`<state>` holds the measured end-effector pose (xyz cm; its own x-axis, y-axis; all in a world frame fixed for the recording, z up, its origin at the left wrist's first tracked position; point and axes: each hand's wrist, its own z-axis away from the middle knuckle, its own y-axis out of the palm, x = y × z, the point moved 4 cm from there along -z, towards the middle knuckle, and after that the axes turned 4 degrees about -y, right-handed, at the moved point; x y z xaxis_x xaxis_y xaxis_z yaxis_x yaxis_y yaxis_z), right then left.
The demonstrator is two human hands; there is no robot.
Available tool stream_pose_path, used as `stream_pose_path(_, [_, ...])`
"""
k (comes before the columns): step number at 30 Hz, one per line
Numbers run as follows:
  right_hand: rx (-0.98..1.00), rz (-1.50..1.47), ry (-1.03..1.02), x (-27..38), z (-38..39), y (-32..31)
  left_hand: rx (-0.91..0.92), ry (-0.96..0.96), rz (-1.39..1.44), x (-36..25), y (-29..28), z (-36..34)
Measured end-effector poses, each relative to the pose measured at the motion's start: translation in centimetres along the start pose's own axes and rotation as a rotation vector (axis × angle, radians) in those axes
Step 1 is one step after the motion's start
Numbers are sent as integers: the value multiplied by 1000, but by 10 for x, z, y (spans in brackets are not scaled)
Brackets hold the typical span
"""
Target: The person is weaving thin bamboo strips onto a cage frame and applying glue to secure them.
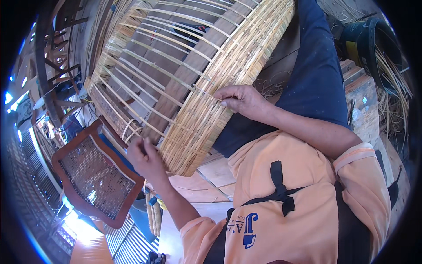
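Observation:
A woven rattan frame [211, 94] lies slantwise in front of me, its dense pale band running from the near corner up to the far right. Thin bare rods [151, 66] cross the open middle to a second woven edge [115, 48]. On the near band, my right hand [244, 101] is closed in a pinch on a thin rattan strip that lies over the weave. My left hand [145, 156] is curled beside the frame's lower left corner, near a looped strip end [130, 128]. What its fingers hold, if anything, is hidden.
Dark wooden planks [193, 61] lie beneath the rods. At the left stands a brown chair back with cane mesh [94, 174]. A dark bucket [362, 42] and loose strips [393, 94] are at the right, past my dark-clothed leg [312, 83] and a wooden board [365, 99].

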<state>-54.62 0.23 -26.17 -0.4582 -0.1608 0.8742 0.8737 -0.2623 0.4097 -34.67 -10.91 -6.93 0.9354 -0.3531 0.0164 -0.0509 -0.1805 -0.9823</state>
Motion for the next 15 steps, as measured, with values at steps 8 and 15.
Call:
stream_pose_path(8, [40, -142, 73, 3, 7, 6, 64, 229, -8, -35, 1, 23])
stream_pose_path(15, [-97, 48, 146, 38, 39, -25, 262, 319, -98, -73, 47, -17])
